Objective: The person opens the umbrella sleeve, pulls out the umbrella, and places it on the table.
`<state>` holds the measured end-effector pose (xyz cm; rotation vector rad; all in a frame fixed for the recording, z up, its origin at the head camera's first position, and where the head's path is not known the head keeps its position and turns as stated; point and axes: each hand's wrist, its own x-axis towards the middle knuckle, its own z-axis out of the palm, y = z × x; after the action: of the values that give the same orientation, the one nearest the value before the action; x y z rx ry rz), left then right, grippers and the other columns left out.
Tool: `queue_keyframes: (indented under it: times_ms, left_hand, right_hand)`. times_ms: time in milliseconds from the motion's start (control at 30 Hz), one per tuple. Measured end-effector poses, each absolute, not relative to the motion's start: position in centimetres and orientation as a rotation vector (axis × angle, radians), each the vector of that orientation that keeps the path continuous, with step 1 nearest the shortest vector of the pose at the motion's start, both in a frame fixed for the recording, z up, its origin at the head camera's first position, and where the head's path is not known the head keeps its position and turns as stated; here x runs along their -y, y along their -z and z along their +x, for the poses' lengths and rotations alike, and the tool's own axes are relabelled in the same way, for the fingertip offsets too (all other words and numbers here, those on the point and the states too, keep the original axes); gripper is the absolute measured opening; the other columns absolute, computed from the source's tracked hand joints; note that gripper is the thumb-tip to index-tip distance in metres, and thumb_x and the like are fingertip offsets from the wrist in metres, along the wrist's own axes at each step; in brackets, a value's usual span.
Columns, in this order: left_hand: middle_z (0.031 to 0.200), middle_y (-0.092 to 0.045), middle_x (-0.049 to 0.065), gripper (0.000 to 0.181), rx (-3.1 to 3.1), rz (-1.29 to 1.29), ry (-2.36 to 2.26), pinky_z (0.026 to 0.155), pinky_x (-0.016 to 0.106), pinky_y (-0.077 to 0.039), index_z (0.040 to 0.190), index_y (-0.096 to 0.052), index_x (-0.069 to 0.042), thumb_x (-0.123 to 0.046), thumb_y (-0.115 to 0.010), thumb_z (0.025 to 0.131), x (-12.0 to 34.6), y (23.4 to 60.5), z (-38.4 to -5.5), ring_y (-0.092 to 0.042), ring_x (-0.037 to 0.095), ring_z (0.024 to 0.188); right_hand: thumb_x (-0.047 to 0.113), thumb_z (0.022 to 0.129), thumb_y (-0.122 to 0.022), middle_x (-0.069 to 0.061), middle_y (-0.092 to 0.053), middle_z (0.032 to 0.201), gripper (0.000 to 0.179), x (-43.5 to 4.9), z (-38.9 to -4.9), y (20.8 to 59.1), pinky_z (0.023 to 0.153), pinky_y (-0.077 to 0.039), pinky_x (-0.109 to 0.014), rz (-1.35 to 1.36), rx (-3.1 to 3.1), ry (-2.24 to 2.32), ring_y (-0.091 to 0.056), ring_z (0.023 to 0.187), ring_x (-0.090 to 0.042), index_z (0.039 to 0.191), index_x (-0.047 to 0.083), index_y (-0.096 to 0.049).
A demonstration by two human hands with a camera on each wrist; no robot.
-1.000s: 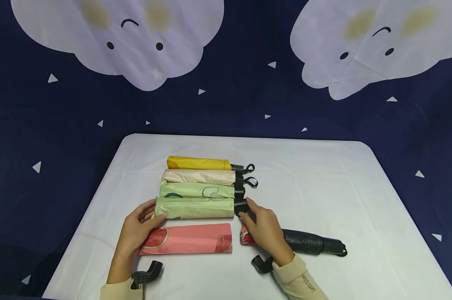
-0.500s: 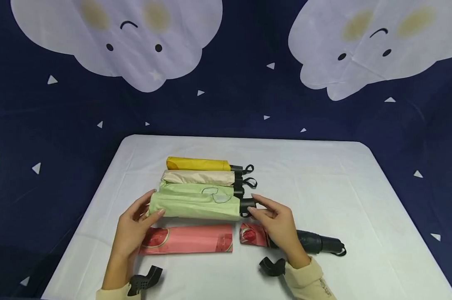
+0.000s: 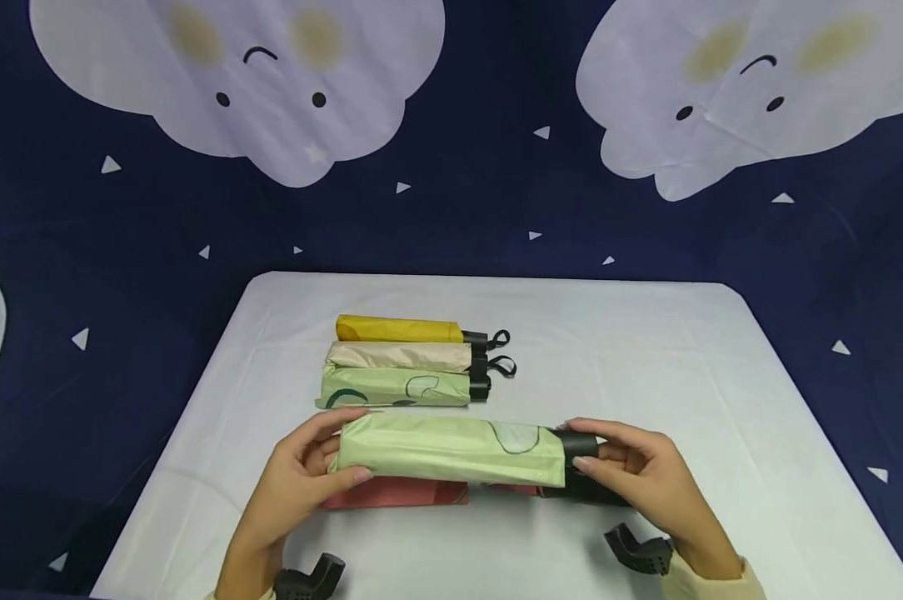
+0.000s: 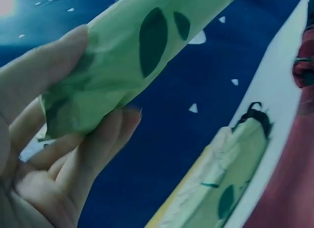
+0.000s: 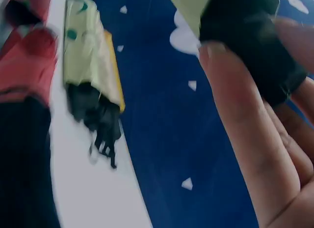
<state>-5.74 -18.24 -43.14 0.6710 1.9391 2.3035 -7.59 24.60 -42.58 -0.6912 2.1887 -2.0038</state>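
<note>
A folded light green umbrella point(image 3: 444, 450) with leaf prints is held level above the near part of the table. My left hand point(image 3: 312, 462) pinches its left end between thumb and fingers; in the left wrist view the green fabric point(image 4: 117, 56) passes between them. At the other end, my right hand point(image 3: 642, 471) grips the black handle point(image 5: 250, 46). Below the held umbrella, partly covered by it, lie a pink watermelon-print sleeve point(image 3: 399, 493) and a black umbrella with a red watermelon-print end point(image 3: 586, 490).
Behind the held umbrella, a yellow umbrella point(image 3: 399, 328), a beige umbrella point(image 3: 399, 355) and another light green umbrella point(image 3: 391, 387) lie side by side on the white table point(image 3: 624, 350), handles to the right. A dark blue cloth with cloud prints point(image 3: 466, 208) hangs behind.
Both hands have lifted the nearest green umbrella off the row and brought it toward the body and to the right. It now overlaps the pink sleeve and black umbrella.
</note>
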Motion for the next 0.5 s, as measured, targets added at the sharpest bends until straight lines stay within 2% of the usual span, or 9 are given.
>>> queue_keyframes:
  times_ms: [133,333,500]
  left_hand:
    - [0.134,-0.061,0.022,0.072,-1.984,0.614,-2.133,0.084,0.039,-0.060,0.149,-0.048,0.000,0.011,-0.077,0.084,17.6,43.5,-5.2,-0.067,0.034,0.113]
    - [0.130,-0.063,0.026,0.066,-1.939,0.655,-2.093,0.079,0.040,-0.061,0.145,-0.052,0.002,0.010,-0.077,0.084,17.3,44.6,-5.1,-0.069,0.036,0.108]
    - [0.124,-0.065,0.026,0.063,-1.975,0.636,-2.093,0.076,0.039,-0.061,0.142,-0.056,0.001,0.009,-0.079,0.084,17.3,45.1,-5.0,-0.071,0.034,0.103]
  right_hand:
    - [-0.014,0.088,-0.071,-0.017,-0.066,0.131,0.045,-25.6,-7.0,43.6,0.079,-0.061,-0.038,-0.685,-2.138,1.974,-0.072,0.104,-0.030,0.132,-0.010,-0.062]
    - [-0.016,0.088,-0.070,-0.018,-0.067,0.129,0.042,-26.0,-6.2,44.8,0.079,-0.060,-0.039,-0.670,-2.070,2.045,-0.071,0.106,-0.029,0.128,-0.014,-0.061]
    - [-0.015,0.088,-0.071,-0.018,-0.068,0.128,0.041,-25.8,-6.1,45.2,0.079,-0.060,-0.039,-0.671,-2.110,2.043,-0.071,0.106,-0.028,0.128,-0.012,-0.063]
